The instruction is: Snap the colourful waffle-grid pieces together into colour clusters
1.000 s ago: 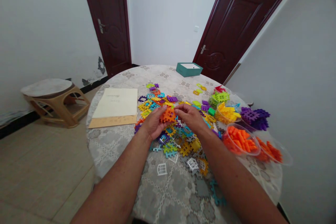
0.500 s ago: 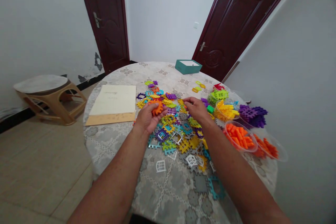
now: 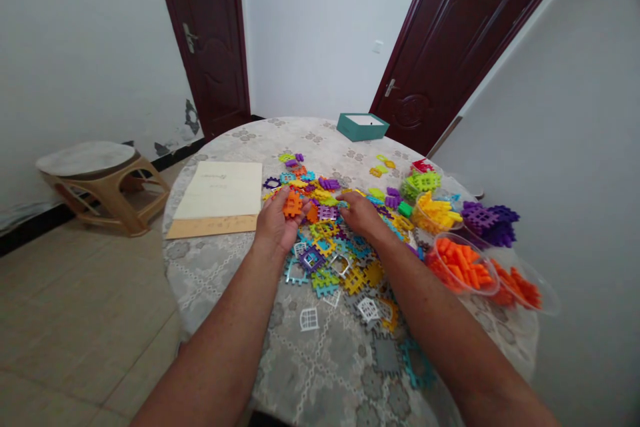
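Dark red doors point(image 3: 217, 80) are set in the pale walls here, and a low tan stool point(image 3: 107, 177) stands on the tiled floor to the person's left. From where I'm standing, the round bench point(image 3: 305, 370), dressed in a grey and white patterned cover, is crowded in the middle with a heap of notched plastic pieces point(image 3: 355, 280) in yellow, blue, purple and lime.

The person's left hand point(image 3: 275, 223) is palm up at the left side of that heap, and it has hold of an orange piece point(image 3: 293, 203), gripped upright between thumb and fingers just above the others. The right hand point(image 3: 361, 215) reaches over the heap, back uppermost and fingers curled down among the pieces; I can't tell whether it has hold of anything. A purple piece point(image 3: 327, 213) lies between the two hands.

Beyond the left hand, a cream sheet point(image 3: 220, 188) lies flat by a brown strip point(image 3: 213, 227). At the far edge sits a green box point(image 3: 361, 130). Over to the right are clear tubs point(image 3: 495, 283), where orange sticks point(image 3: 465, 263) and yellow sticks point(image 3: 436, 213) are piled. Nearer the person, a white window piece point(image 3: 309, 319) and a grey square point(image 3: 386, 354) lie flat.
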Available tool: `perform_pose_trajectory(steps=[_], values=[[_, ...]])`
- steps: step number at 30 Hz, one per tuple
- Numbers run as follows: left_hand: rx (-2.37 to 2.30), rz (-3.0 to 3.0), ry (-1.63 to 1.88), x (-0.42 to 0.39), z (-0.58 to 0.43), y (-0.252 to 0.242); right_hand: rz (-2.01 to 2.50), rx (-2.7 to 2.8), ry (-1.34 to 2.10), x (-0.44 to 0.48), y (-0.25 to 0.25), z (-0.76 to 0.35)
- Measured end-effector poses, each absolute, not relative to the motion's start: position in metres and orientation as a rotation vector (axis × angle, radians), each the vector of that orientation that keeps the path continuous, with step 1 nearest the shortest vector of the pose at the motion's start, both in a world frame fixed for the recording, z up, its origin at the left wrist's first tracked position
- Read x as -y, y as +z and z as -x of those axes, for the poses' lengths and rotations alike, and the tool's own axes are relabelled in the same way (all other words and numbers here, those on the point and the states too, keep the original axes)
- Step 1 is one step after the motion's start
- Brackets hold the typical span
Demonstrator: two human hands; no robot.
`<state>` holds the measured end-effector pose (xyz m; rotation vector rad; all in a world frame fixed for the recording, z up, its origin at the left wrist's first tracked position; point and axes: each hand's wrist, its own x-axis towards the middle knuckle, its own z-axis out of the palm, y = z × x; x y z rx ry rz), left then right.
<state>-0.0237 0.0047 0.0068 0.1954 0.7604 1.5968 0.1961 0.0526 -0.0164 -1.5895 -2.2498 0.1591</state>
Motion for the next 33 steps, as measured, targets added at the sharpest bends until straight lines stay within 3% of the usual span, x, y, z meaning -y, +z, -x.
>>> perform_pose_trajectory(steps=[12,19,33], values=[[-0.788,-0.129,1.590,-0.002,0.024,0.017,1.685,2.206,0.082,-0.081,-0.010,-0.168],[-0.800,-0.132,1.582,-0.001,0.024,0.015,1.895,2.167,0.230,-0.098,-0.021,-0.146],[-0.746,-0.105,1.520,0.000,0.024,0.017,1.779,2.124,0.206,-0.081,-0.017,-0.167]])
